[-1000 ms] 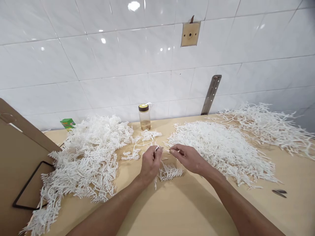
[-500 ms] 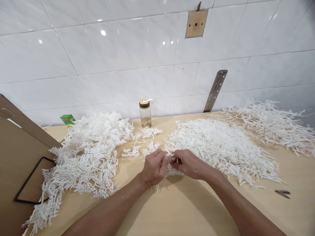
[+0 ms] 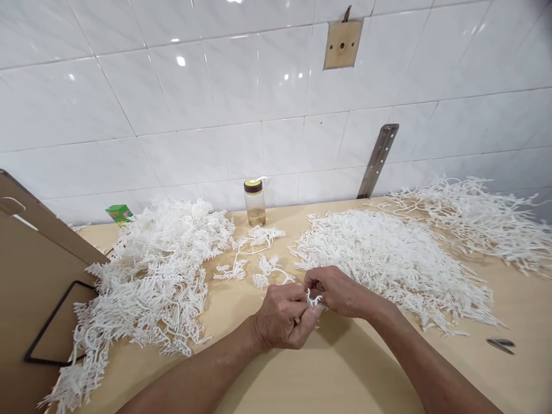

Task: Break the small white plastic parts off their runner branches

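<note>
My left hand (image 3: 282, 316) and my right hand (image 3: 338, 291) meet above the wooden table (image 3: 328, 374), both closed around one small white branched plastic piece (image 3: 313, 299) that shows between the fingers. A big heap of white plastic sprigs (image 3: 150, 282) lies to the left of my hands. Another flatter heap (image 3: 388, 259) spreads to the right, just behind my right hand. A few loose sprigs (image 3: 267, 270) lie on the table beyond my left hand.
A small clear jar with a dark lid (image 3: 254, 202) stands against the tiled wall. A third white heap (image 3: 474, 218) sits far right. A cardboard box (image 3: 30, 287) is at the left edge, a green carton (image 3: 119, 214) behind it, small metal snips (image 3: 500, 345) at the right.
Both hands have drawn nearer to me and closed together on the white piece. The comb-like sprig that lay under my left hand is no longer seen on the table.
</note>
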Tool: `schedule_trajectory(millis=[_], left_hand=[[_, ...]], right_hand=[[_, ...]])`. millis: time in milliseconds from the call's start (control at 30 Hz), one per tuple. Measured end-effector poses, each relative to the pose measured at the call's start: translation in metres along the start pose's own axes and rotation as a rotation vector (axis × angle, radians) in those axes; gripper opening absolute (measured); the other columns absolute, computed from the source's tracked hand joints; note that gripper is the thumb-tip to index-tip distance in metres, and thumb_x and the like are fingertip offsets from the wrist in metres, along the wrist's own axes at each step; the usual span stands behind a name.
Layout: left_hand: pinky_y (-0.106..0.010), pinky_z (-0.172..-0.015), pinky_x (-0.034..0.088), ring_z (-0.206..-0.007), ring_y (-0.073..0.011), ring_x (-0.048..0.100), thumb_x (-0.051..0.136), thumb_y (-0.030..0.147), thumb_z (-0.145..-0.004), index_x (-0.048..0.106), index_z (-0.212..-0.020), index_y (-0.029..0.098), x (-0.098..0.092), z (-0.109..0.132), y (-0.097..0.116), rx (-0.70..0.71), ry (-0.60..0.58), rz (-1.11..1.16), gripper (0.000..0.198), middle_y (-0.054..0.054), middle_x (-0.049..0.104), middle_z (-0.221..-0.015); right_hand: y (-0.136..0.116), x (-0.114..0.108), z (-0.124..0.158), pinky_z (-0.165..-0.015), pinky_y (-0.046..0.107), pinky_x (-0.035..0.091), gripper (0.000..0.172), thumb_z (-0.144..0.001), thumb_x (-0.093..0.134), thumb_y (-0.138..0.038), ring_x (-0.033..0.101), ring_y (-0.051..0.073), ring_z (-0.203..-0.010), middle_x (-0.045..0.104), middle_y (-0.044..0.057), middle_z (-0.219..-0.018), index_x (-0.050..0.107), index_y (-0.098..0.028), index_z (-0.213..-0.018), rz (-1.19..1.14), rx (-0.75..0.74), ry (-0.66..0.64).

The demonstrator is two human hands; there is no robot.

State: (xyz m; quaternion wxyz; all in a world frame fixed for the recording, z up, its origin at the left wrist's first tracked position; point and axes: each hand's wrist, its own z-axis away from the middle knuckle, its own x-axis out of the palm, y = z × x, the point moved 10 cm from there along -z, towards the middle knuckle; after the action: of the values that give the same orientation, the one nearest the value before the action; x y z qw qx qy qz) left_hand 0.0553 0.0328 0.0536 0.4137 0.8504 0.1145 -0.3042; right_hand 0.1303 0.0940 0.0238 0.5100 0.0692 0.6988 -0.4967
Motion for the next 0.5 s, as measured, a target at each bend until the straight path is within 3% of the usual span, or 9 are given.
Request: schedule_trajectory(millis=[167, 267, 367, 467, 500], left_hand=[[-0.032, -0.056, 0.030, -0.052, -0.0155, 0.039, 0.050, 0.042, -0.089, 0.040, -0.043, 0.022, -0.011, -0.001, -0.017, -0.105, 0.091, 0.107, 0.051, -0.005, 0.046, -0.053], [-0.032, -0.055, 0.030, -0.053, -0.0149, 0.039, 0.051, 0.037, -0.089, 0.037, -0.043, 0.022, -0.018, -0.001, -0.020, -0.098, 0.125, 0.075, 0.050, -0.004, 0.045, -0.052], [-0.030, -0.055, 0.031, -0.054, -0.0141, 0.038, 0.057, 0.027, -0.082, 0.043, -0.052, 0.022, -0.018, -0.003, -0.016, -0.065, 0.084, 0.052, 0.034, -0.002, 0.045, -0.056], [-0.027, -0.056, 0.033, -0.057, -0.0131, 0.041, 0.060, 0.018, -0.076, 0.054, -0.073, 0.022, -0.020, -0.005, -0.012, -0.075, 0.061, 0.035, 0.007, -0.001, 0.052, -0.066], [-0.026, -0.056, 0.034, -0.057, -0.0129, 0.042, 0.059, 0.016, -0.075, 0.056, -0.081, 0.021, -0.022, -0.006, -0.011, -0.082, 0.053, 0.018, 0.009, -0.001, 0.053, -0.069]], right_hand=[[0.009, -0.006, 0.001, -0.058, 0.024, 0.038, 0.018, -0.074, 0.052, -0.009, 0.053, 0.014, -0.063, 0.064, 0.001, -0.071, 0.067, -0.019, -0.077, -0.016, -0.033, 0.061], [0.012, -0.007, 0.001, -0.060, 0.025, 0.039, 0.018, -0.077, 0.052, -0.011, 0.054, 0.014, -0.062, 0.065, 0.001, -0.071, 0.067, -0.020, -0.077, -0.008, -0.030, 0.067], [0.010, -0.007, 0.001, -0.061, 0.026, 0.040, 0.019, -0.077, 0.051, -0.011, 0.055, 0.014, -0.064, 0.066, 0.000, -0.072, 0.067, -0.020, -0.077, 0.018, -0.041, 0.070], [0.006, -0.008, 0.002, -0.061, 0.026, 0.040, 0.019, -0.076, 0.050, -0.011, 0.056, 0.015, -0.065, 0.067, 0.000, -0.074, 0.067, -0.021, -0.077, 0.023, -0.048, 0.069], [0.004, -0.008, 0.002, -0.061, 0.026, 0.040, 0.019, -0.076, 0.050, -0.011, 0.056, 0.015, -0.065, 0.067, 0.000, -0.074, 0.066, -0.020, -0.077, 0.018, -0.047, 0.066]])
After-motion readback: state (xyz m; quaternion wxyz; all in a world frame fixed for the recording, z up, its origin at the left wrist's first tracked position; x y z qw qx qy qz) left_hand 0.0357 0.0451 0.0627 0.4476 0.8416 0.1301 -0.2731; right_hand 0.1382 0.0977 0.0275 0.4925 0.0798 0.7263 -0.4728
